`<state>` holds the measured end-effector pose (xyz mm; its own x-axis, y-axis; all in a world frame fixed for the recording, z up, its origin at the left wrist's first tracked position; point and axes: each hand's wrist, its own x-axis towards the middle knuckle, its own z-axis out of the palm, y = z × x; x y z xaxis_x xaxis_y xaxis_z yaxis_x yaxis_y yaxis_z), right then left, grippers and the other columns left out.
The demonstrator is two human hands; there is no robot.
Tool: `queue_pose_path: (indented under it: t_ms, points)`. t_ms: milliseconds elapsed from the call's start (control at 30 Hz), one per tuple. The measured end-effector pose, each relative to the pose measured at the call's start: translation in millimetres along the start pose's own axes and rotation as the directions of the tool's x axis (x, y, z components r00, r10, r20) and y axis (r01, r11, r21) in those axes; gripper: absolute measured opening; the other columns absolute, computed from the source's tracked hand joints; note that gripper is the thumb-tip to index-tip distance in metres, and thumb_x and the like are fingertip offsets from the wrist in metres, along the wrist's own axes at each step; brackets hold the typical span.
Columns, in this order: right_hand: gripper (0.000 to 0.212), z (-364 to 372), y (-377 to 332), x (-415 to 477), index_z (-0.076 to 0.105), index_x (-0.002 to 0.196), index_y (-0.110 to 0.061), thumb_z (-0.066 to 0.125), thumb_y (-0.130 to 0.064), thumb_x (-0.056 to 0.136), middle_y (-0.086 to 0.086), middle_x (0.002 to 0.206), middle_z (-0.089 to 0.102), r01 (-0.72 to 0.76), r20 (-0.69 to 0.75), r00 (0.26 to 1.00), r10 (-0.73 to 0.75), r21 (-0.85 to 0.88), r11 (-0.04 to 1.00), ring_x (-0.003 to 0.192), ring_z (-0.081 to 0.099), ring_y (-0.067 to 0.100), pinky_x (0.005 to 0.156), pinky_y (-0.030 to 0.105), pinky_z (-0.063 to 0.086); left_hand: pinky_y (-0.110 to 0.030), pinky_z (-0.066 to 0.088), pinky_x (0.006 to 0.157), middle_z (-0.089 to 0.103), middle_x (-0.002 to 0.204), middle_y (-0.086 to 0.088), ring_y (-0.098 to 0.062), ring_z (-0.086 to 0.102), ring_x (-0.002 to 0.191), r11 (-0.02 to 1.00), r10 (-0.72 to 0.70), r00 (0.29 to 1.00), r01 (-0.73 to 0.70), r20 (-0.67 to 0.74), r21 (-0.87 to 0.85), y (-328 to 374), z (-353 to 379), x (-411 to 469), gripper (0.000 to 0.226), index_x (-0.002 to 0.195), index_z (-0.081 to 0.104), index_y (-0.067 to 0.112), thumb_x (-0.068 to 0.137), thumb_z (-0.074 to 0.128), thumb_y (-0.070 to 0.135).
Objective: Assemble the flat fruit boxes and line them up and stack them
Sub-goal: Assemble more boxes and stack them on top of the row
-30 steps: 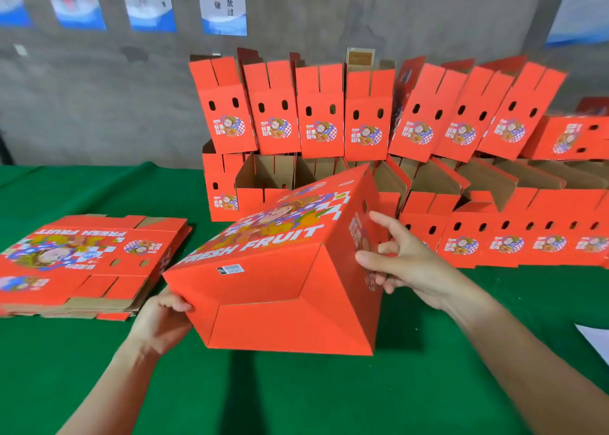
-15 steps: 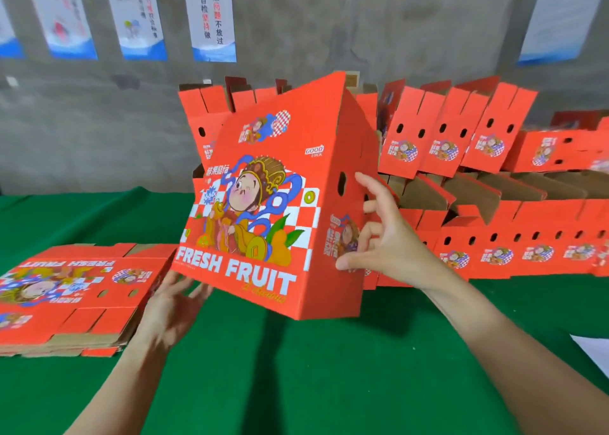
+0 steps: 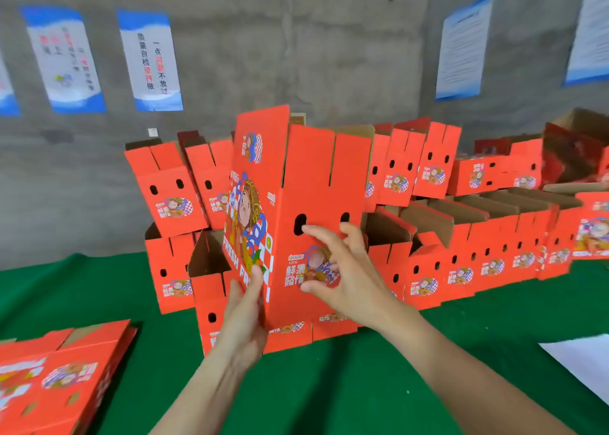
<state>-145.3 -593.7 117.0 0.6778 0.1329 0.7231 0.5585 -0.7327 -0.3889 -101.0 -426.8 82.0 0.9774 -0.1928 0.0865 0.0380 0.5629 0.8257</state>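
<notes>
Bracing upended box (image 3: pixel 316 177), long axis vertical.
Pressing left grip (image 3: pixel 245 319) flat on its printed side, right grip (image 3: pixel 346 270) splayed wide at its holed end.

Left hand (image 3: pixel 245 322), right hand (image 3: pixel 342 270): two; foremost red cardboard box (image 3: pixel 316 184): one; flat red carton stack (image 3: pixel 66 368), lower left: one; blue-and-white wall posters (image 3: pixel 150 60): five.

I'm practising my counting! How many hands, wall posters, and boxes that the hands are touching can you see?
Hands: 2, left hand and right hand
Wall posters: 5
Touched box: 1
Total: 8
</notes>
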Motion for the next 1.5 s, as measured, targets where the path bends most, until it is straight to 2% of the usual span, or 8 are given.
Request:
queue_pose_path:
  t_ms: [133, 300, 400, 700, 867, 1033, 1233, 1500]
  points:
    - [0.084, 19.4, -0.2, -8.6, 0.025, 0.128, -0.058, 0.080, -0.043, 0.067, -0.019, 0.124, 0.004, -0.075, -0.009, 0.997, 0.075, -0.133, 0.988, 0.105, 0.024, -0.028, 0.094, 0.019, 0.031, -0.054, 0.047, 0.096, 0.056, 0.135, -0.002, -0.023, 0.062, 0.113, 0.991, 0.101, 0.995, -0.102, 0.014, 0.085, -12.6, -10.7, 16.3, 0.074, 0.143, 0.029, 0.027, 0.078, 0.056, 0.049]
    - [0.071, 39.8, -13.8, 0.7, 0.028, 0.118, -0.053, 0.077, -0.053, 0.066, 0.008, 0.151, 0.005, -0.255, -0.152, 0.962, 0.225, -0.218, 0.942, 0.102, 0.050, 0.019, 0.095, 0.031, 0.041, -0.056, 0.053, 0.086, 0.042, 0.145, 0.007, -0.017, 0.058, 0.117, 0.954, 0.028, 0.994, -0.058, 0.107, 0.293, -23.9, -23.3, 38.2, 0.087, 0.147, 0.016, 0.041, 0.071, 0.047, 0.068]
    - [0.066, 40.1, -15.7, 9.9, 0.030, 0.113, -0.050, 0.077, -0.051, 0.067, 0.008, 0.147, 0.014, -0.348, -0.210, 0.930, 0.302, -0.237, 0.907, 0.106, 0.053, 0.027, 0.096, 0.034, 0.044, -0.043, 0.058, 0.064, 0.052, 0.133, 0.013, -0.009, 0.068, 0.098, 0.955, 0.002, 0.976, -0.066, 0.216, 0.290, -22.4, -22.9, 47.2, 0.075, 0.140, 0.026, 0.043, 0.072, 0.048, 0.066]
    - [0.066, 12.6, 39.9, 35.4, 0.036, 0.105, -0.028, 0.074, -0.062, 0.064, 0.006, 0.122, 0.034, -0.480, -0.319, 0.862, 0.394, -0.264, 0.836, 0.107, 0.049, 0.033, 0.083, 0.035, 0.044, -0.039, 0.059, 0.069, 0.059, 0.127, 0.015, -0.013, 0.065, 0.106, 0.920, 0.055, 0.944, -0.175, 0.325, 0.351, -36.1, 14.2, 97.0, 0.055, 0.140, 0.028, 0.044, 0.094, 0.054, 0.029]
    - [0.066, -51.2, 106.6, 65.5, 0.038, 0.107, -0.031, 0.073, -0.064, 0.062, 0.011, 0.124, 0.036, -0.548, -0.434, 0.803, 0.408, -0.270, 0.792, 0.105, 0.052, 0.036, 0.088, 0.037, 0.037, -0.035, 0.031, 0.113, 0.038, 0.148, 0.009, -0.011, 0.038, 0.135, 0.683, 0.051, 0.856, -0.405, 0.514, 0.608, -50.2, 80.9, 157.7, 0.061, 0.149, 0.025, 0.026, 0.096, 0.054, 0.018]
    - [0.066, -124.4, 185.5, 73.7, 0.042, 0.112, -0.025, 0.076, -0.056, 0.065, 0.020, 0.131, 0.032, -0.644, -0.498, 0.738, 0.456, -0.317, 0.696, 0.109, 0.049, 0.041, 0.088, 0.042, 0.043, -0.022, 0.016, 0.115, 0.023, 0.155, 0.003, -0.011, 0.022, 0.143, 0.515, -0.103, 0.819, -0.441, 0.564, 0.735, -96.8, 157.0, 203.9, 0.051, 0.149, 0.024, 0.017, 0.101, 0.041, 0.023]
    - [0.061, -189.1, 279.3, 65.4, 0.043, 0.113, -0.023, 0.077, -0.050, 0.070, 0.023, 0.135, 0.028, -0.753, -0.566, 0.643, 0.516, -0.341, 0.563, 0.112, 0.045, 0.043, 0.089, 0.040, 0.042, -0.039, 0.018, 0.117, 0.020, 0.158, -0.004, -0.021, 0.012, 0.147, -0.080, -0.212, 0.822, -0.554, 0.528, 0.829, -152.7, 178.3, 241.0, 0.050, 0.149, 0.029, 0.018, 0.102, 0.033, 0.037]
    - [0.058, -208.3, 381.2, 85.7, 0.042, 0.121, -0.021, 0.075, -0.038, 0.076, 0.029, 0.146, 0.009, -0.801, -0.579, 0.592, 0.560, -0.343, 0.491, 0.117, 0.037, 0.052, 0.098, 0.045, 0.037, -0.037, 0.026, 0.110, 0.044, 0.145, -0.002, -0.021, 0.036, 0.135, -0.299, -0.214, 0.833, -0.553, 0.510, 0.778, -184.6, 193.2, 286.5, 0.040, 0.135, 0.049, 0.020, 0.103, 0.027, 0.033]
